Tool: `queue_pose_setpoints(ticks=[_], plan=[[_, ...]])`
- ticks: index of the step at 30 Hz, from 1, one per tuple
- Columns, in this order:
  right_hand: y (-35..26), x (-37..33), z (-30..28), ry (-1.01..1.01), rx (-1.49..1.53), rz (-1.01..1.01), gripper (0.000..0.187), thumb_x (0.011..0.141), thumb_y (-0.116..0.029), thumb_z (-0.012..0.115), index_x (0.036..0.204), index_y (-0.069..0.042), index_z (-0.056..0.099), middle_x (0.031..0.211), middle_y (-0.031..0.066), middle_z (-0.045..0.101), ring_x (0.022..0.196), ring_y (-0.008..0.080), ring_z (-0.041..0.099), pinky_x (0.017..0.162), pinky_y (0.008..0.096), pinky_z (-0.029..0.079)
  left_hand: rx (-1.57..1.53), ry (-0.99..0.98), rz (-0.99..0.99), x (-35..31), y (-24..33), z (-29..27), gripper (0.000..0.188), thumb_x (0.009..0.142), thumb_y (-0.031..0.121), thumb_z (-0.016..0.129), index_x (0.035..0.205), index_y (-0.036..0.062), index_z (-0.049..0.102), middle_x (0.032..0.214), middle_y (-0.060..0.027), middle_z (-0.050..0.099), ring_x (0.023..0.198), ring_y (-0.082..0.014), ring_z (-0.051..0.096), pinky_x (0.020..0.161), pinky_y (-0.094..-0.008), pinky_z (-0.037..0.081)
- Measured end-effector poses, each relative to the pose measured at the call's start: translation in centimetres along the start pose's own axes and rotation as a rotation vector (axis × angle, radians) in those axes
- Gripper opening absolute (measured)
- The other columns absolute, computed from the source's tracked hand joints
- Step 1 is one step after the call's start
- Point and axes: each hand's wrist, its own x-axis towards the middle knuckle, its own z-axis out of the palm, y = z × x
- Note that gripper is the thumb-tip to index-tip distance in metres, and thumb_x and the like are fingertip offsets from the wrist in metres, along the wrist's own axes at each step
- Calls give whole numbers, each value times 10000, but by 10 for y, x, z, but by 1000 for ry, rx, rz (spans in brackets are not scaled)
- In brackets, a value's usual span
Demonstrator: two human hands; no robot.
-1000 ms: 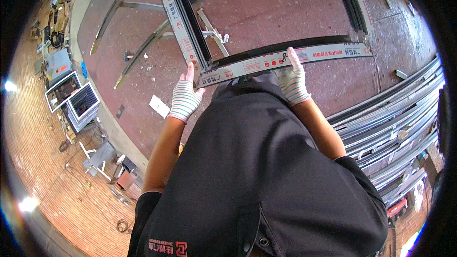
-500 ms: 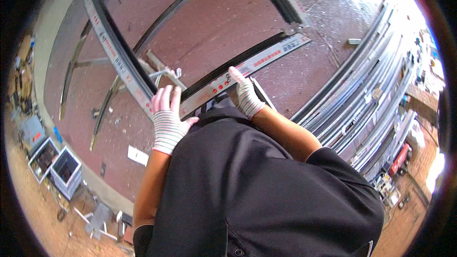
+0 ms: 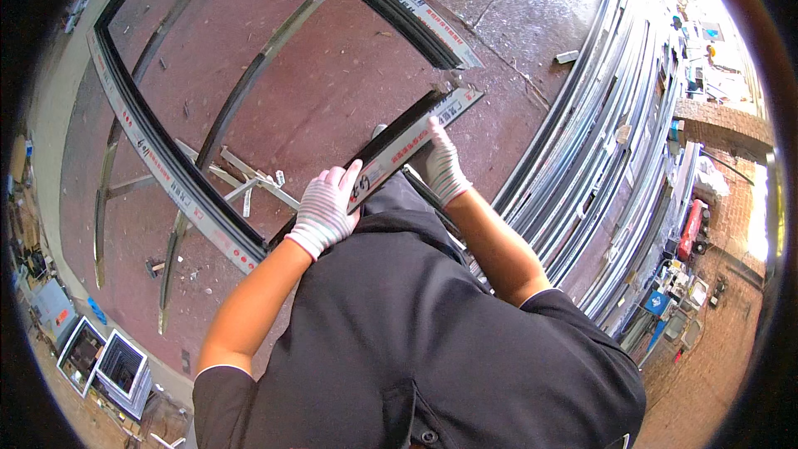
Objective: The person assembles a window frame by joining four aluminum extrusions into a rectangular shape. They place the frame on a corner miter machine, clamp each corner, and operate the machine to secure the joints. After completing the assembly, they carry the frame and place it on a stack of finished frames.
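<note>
Both hands wear white striped gloves and are on the near bar (image 3: 399,152) of a large dark metal window frame, a profile covered with a printed white film strip. My left hand (image 3: 327,209) is wrapped over the bar's left part, close to the corner with the long left bar (image 3: 170,170). Toward the bar's right end, my right hand (image 3: 444,165) grips its near edge, thumb on top. Past that end, the frame's right bar (image 3: 416,21) stops short of the near bar, a gap between them. My left forearm and hand cover part of the near left corner.
Long metal profiles (image 3: 582,145) lie stacked along the right. Thin rails (image 3: 241,87) lie under the frame on the reddish surface (image 3: 332,58). White offcuts (image 3: 247,175) lie inside the left corner. Small framed boxes (image 3: 123,363) stand at lower left; a red tool (image 3: 691,229) lies far right.
My left hand has slid from the corner onto the near bar and closed around it. The frame appears shifted left in view, and the near bar tilts more steeply.
</note>
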Motion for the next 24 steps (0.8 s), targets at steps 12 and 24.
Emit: queue_pose_setpoints(ticks=[12, 24], plan=[[-183, 70, -84, -490, -1058, 622, 536, 898, -212, 824, 1360, -4, 648, 1322, 112, 703, 1252, 227, 630, 1107, 380, 487, -143, -83, -52, 151, 57, 2, 867, 755, 274, 802, 1526, 62, 466, 1146, -189, 587, 1056, -358, 628, 917, -457, 532], [-217, 170, 78, -227, -1376, 203, 708, 896, -623, 744, 1378, -112, 660, 1166, 70, 703, 1085, 191, 629, 988, 406, 474, -185, -234, -115, 155, 60, -8, 866, 770, 268, 805, 1542, 97, 452, 1175, -192, 596, 1067, -365, 632, 944, -460, 536]])
